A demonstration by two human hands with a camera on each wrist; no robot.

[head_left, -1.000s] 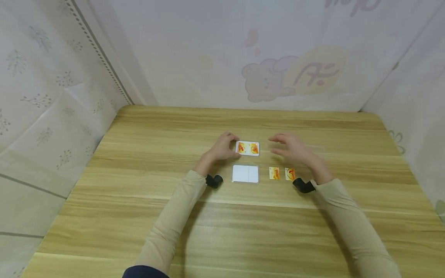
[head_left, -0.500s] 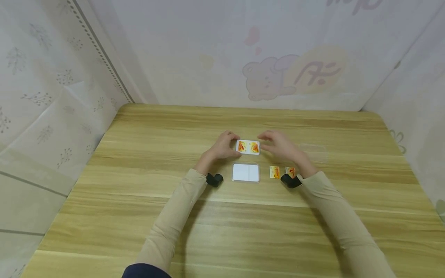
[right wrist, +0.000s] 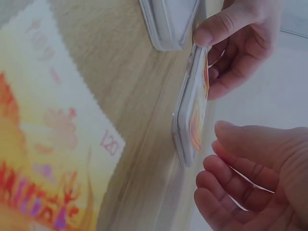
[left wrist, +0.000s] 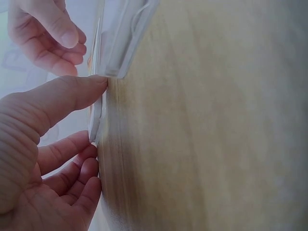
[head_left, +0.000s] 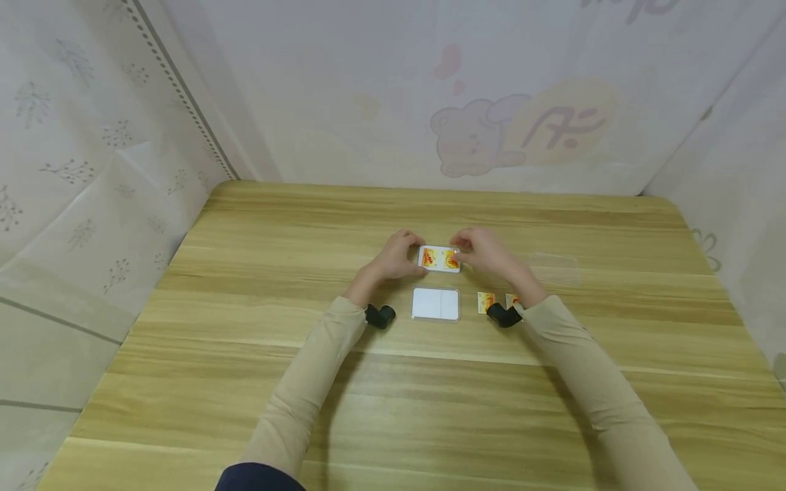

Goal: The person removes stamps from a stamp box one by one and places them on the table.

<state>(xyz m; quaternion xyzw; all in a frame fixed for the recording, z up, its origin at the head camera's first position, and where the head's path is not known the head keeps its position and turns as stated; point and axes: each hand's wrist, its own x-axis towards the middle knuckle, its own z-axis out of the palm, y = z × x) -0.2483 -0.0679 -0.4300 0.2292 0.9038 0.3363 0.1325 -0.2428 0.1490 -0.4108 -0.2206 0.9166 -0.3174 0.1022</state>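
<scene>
A clear flat case (head_left: pixel 439 259) with two orange stamps inside lies mid-table. My left hand (head_left: pixel 413 256) pinches its left end; in the left wrist view the thumb (left wrist: pixel 77 94) presses the case's edge (left wrist: pixel 96 118) and the fingers curl under it. My right hand (head_left: pixel 462 250) has come to the case's right end. In the right wrist view its loosely curled fingers (right wrist: pixel 226 173) sit just off the case's edge (right wrist: pixel 191 110). A white case half (head_left: pixel 435 304) lies nearer me.
Two loose orange stamps (head_left: pixel 485 302) (head_left: pixel 512 299) lie right of the white half; one looms large in the right wrist view (right wrist: pixel 48 159). A faint clear lid (head_left: pixel 552 267) lies further right on the wooden table (head_left: pixel 393 409). Curtained walls close in on three sides.
My right hand has moved left from above the table's right-centre to the stamp case's right end. The left hand has kept its hold on the case.
</scene>
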